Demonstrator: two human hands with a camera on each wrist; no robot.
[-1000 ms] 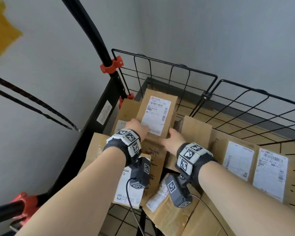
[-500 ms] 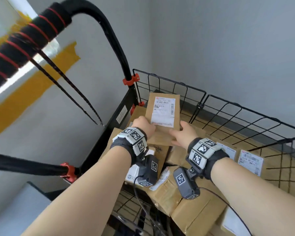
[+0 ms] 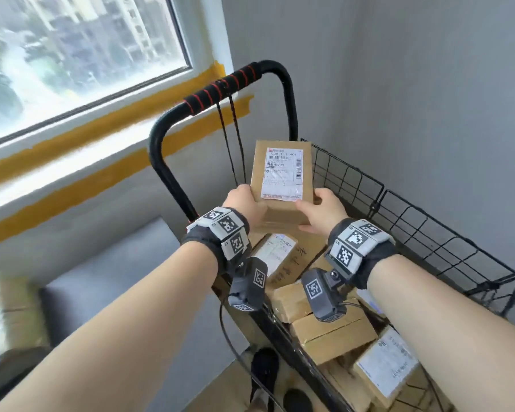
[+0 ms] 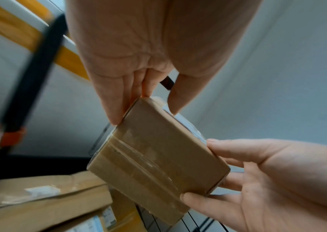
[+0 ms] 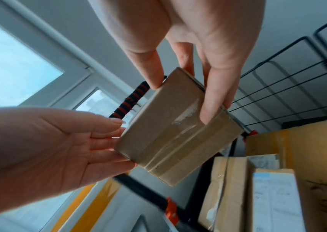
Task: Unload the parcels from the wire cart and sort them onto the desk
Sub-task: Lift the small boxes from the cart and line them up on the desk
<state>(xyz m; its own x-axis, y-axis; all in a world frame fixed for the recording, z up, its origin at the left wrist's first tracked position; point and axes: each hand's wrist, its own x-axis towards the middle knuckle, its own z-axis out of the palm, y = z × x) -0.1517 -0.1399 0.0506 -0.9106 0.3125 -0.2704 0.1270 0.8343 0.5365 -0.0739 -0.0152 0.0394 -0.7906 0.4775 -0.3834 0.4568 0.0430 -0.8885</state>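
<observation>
I hold a small brown parcel [image 3: 280,179] with a white shipping label on top, raised above the wire cart [image 3: 399,200]. My left hand [image 3: 244,200] pinches its near left corner, thumb on the label side and fingers underneath. My right hand [image 3: 318,209] grips the near right corner the same way. In the left wrist view the left hand [image 4: 145,115] holds the parcel [image 4: 154,157] on its taped end. In the right wrist view the right hand [image 5: 180,102] clamps the parcel [image 5: 174,138], with the left hand [image 5: 59,146] opposite.
Several more brown parcels [image 3: 333,331] lie stacked in the cart below my wrists. The cart's black handle [image 3: 220,87] with red-striped grip and hanging cords stands just beyond the parcel. A dark grey surface [image 3: 116,278] lies to the lower left, under a window [image 3: 72,55]. My shoes [image 3: 265,370] are below.
Both hands have lifted the labelled parcel up out of the stack in the cart. My view has risen and swung left, bringing the handle and window into sight.
</observation>
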